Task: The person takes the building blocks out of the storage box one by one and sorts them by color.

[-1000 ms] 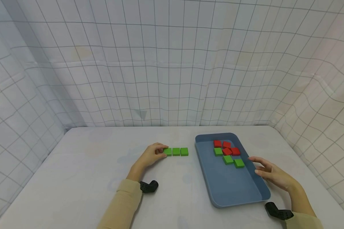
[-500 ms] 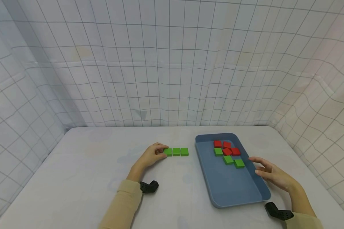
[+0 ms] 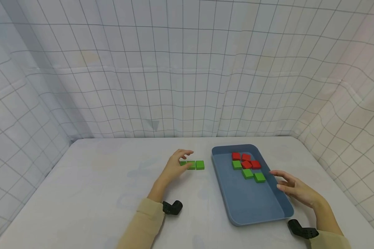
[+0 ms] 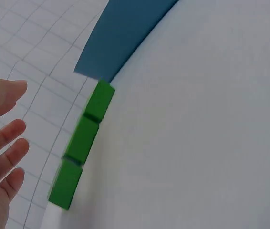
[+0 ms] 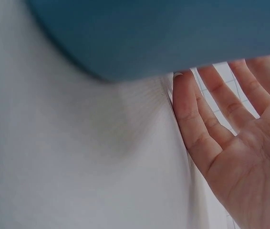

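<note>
Left hand spread, holding nothing, over the row of three green blocks.
The left hand [image 3: 174, 168] hung with thumb and fingers apart, partly hiding the row [image 4: 82, 141], which lay on the table [image 3: 112, 193] left of the tray [image 3: 250, 202]. Working here well probably called for keeping the thumb high, since a brush could skew such closely set blocks. The right hand [image 3: 299, 191] was loosely open at the tray's right wall; whether it touched, I could not tell. Red blocks [image 3: 255, 164] and more green ones [image 3: 247, 173] sat inside. Half a second earlier, the left thumb and finger were at the leftmost block; now they had come away, and the row looked unmoved.
</note>
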`<action>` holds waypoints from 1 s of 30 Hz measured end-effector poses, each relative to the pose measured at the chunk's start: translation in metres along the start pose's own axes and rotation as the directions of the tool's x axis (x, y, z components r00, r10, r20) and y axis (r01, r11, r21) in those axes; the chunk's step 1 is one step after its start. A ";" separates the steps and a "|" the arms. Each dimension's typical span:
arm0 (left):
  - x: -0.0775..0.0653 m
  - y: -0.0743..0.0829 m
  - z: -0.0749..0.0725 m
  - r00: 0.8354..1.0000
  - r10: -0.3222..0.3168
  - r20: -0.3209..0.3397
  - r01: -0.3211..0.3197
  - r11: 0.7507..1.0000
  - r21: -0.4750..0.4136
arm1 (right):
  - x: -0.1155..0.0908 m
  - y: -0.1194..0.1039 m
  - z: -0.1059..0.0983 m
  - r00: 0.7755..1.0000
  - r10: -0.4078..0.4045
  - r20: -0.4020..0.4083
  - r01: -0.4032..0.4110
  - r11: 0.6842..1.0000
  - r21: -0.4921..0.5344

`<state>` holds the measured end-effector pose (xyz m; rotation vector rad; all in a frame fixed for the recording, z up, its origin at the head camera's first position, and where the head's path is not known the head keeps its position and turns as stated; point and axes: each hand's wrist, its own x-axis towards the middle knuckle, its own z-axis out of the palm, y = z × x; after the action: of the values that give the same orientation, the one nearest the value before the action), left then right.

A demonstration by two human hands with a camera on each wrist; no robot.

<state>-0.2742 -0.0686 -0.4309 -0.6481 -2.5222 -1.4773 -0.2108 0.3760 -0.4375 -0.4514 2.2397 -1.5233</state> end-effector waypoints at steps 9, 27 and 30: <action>0.006 0.029 0.038 0.985 0.138 0.106 -0.136 0.990 -0.033 | 0.001 0.003 -0.001 1.000 -0.002 0.000 0.002 1.000 0.009; 0.017 0.064 0.100 0.968 0.171 0.185 -0.154 0.982 -0.107 | 0.000 0.001 0.000 1.000 -0.021 0.015 0.020 1.000 0.021; 0.019 0.068 0.108 0.967 0.159 0.198 -0.136 0.983 -0.125 | 0.000 0.001 0.000 1.000 -0.022 0.019 0.022 0.999 0.029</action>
<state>-0.2519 0.0587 -0.4247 -1.0357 -2.4858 -1.5778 -0.2111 0.3766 -0.4385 -0.4818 2.2026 -1.5531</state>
